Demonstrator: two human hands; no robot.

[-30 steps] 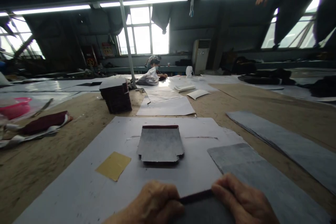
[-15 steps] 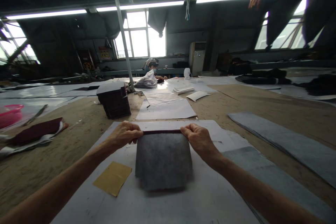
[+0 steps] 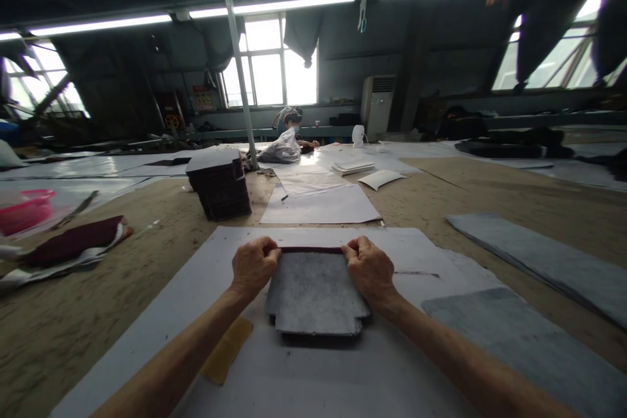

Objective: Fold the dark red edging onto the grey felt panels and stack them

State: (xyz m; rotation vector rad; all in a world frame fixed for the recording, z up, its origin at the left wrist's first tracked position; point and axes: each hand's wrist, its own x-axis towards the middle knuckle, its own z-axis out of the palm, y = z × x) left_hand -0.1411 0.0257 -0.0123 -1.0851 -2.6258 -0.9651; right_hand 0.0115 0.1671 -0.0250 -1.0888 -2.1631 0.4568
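Note:
Between my two hands is a grey fabric piece point(image 3: 316, 290) with notched lower corners and a dark maroon strip along its top edge. My left hand point(image 3: 255, 264) pinches the top left corner, and my right hand point(image 3: 369, 268) pinches the top right corner. The piece hangs or lies just over a large white sheet point(image 3: 313, 379), with a dark shadow under its near edge. A tan square point(image 3: 228, 349) rests on the sheet, partly covered by my left forearm.
On the right lie long grey strips point(image 3: 539, 261) and another grey sheet point(image 3: 519, 339). A stack of dark pieces point(image 3: 220, 189) stands beyond my left hand. Maroon cloth point(image 3: 78, 241) and a pink basin point(image 3: 29, 212) are at the left. Another person point(image 3: 292, 121) sits at the far side.
The fabric piece has dropped nearer the sheet and tilted flatter, its notched corners now sharp. My left hand has moved right, its forearm now over the tan square. The view has shifted slightly.

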